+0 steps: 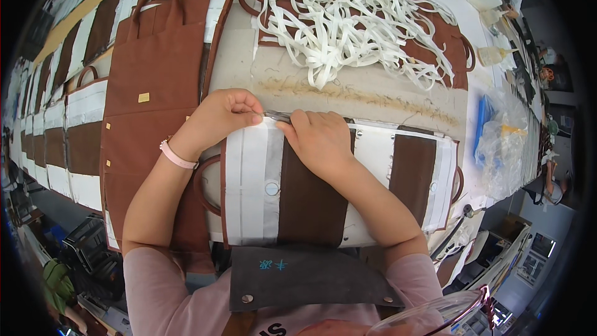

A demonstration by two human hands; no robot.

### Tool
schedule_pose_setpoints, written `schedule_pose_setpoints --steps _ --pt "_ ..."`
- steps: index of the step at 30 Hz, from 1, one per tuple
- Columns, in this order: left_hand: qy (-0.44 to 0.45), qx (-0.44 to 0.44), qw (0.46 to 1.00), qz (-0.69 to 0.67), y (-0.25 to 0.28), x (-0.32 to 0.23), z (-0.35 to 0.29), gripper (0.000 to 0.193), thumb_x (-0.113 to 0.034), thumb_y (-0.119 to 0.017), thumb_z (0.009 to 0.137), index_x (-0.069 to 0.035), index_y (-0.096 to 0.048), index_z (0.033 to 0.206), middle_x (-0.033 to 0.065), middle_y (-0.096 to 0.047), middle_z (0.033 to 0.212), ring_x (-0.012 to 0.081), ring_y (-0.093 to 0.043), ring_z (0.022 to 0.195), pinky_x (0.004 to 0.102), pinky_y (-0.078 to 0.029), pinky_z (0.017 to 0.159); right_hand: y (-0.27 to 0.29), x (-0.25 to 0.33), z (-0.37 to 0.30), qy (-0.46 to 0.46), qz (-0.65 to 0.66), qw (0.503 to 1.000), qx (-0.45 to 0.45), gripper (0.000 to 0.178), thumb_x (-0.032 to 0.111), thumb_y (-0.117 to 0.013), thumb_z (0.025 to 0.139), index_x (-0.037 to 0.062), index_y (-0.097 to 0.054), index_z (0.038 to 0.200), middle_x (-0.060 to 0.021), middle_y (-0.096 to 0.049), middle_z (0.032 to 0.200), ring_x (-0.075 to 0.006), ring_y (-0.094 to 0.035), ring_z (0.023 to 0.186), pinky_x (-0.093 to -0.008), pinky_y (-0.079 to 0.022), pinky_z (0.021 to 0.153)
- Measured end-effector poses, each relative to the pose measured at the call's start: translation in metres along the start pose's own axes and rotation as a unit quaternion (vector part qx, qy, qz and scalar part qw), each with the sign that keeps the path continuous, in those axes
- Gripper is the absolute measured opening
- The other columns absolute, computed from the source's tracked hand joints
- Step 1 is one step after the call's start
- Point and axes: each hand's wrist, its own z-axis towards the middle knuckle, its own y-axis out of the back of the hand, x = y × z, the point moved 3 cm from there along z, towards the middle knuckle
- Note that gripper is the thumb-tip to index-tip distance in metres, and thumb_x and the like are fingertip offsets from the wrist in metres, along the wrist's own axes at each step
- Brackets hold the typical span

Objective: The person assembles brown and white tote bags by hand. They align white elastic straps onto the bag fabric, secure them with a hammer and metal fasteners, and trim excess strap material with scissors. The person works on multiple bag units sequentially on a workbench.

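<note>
A bag piece (314,208) with brown and white bands and rounded brown handles lies in front of me, its lining side up. At its far left corner my left hand (231,112) is closed, thumb and fingertips pinching the edge. My right hand (322,143) rests over the far edge, fingers wrapped round small dark metal snips (278,116), whose tip points at the left fingertips. Most of the snips is hidden under the fingers. A narrow white tape (404,132) runs along the far edge to the right.
Beyond lies a tangled heap of white tape (348,25) on brown bag pieces (451,43). A brown handled bag (155,74) lies at left, beside rows of brown-and-white pieces (87,143). At right are clear plastic bags (505,149) and a glue bottle (494,56).
</note>
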Motion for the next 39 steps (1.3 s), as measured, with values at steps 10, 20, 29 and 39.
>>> schedule_pose_setpoints --steps 10,20,29,39 --pt "-0.093 -0.103 0.976 0.168 -0.012 -0.011 -0.017 0.013 -0.004 -0.074 0.084 -0.002 -0.065 0.094 0.0034 -0.066 0.086 0.0118 -0.063 0.08 0.0258 -0.05 0.072 0.003 -0.001 0.001 -0.074 0.072 0.994 0.039 0.032 0.034 -0.064 0.095 0.0083 -0.054 0.078 -0.0076 -0.059 0.057 -0.0289 -0.06 0.053 -0.0417 -0.046 0.054" --pt "-0.494 -0.222 0.64 0.546 -0.069 -0.038 -0.075 0.013 -0.005 -0.07 0.071 -0.007 -0.061 0.08 0.0009 -0.046 0.073 0.0158 -0.051 0.067 0.0282 -0.042 0.049 0.083 0.014 -0.031 -0.281 0.461 0.793 0.282 0.029 0.029 -0.05 0.106 0.0039 -0.056 0.093 0.001 -0.048 0.066 -0.0062 -0.043 0.061 -0.027 -0.037 0.055" --pt "-0.538 -0.235 0.585 0.56 -0.08 -0.032 -0.076 0.01 -0.003 -0.068 0.076 -0.009 -0.059 0.077 -0.0005 -0.044 0.071 0.0126 -0.048 0.064 0.0259 -0.038 0.05 0.073 0.038 -0.052 -0.315 0.479 0.776 0.264 0.031 0.026 -0.05 0.106 -0.001 -0.046 0.091 -0.0167 -0.048 0.062 -0.027 -0.046 0.054 -0.0409 -0.038 0.054" --pt "-0.541 -0.246 0.585 0.553 -0.079 -0.032 -0.075 0.014 -0.004 -0.069 0.076 -0.011 -0.057 0.074 -0.0014 -0.045 0.071 0.0122 -0.049 0.064 0.0258 -0.038 0.051 0.075 0.035 -0.046 -0.108 0.115 0.982 0.1 0.022 0.021 -0.066 0.094 0.0053 -0.053 0.086 -0.0071 -0.056 0.059 -0.0262 -0.056 0.048 -0.0366 -0.044 0.048"
